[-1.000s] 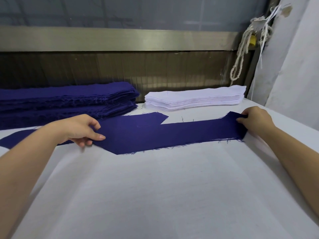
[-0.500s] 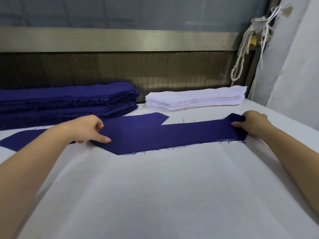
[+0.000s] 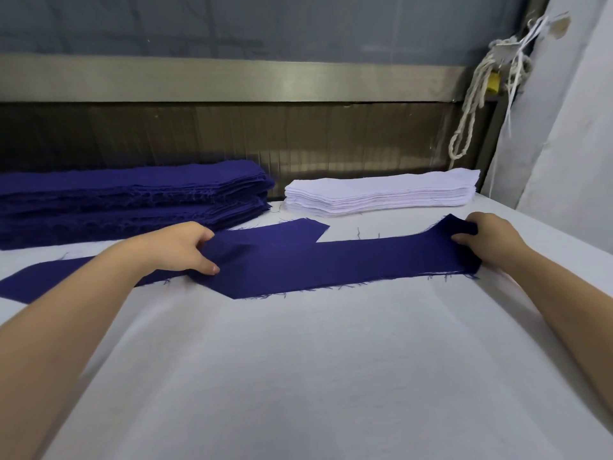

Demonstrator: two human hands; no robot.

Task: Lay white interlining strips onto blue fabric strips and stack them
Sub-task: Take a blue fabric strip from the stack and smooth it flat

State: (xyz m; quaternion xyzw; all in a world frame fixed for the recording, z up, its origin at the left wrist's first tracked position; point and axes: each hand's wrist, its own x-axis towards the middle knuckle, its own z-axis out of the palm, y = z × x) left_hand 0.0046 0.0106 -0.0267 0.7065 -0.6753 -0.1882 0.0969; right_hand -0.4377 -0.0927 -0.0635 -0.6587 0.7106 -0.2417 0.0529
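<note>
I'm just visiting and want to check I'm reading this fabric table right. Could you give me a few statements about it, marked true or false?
1. The left hand and the right hand both grip the blue strip. True.
2. The white stack sits left of the blue stack. False: it sits to its right.
3. A white piece lies on top of the blue strip. False: its top shows only blue.
4. A rope hangs at the far right. True.
</note>
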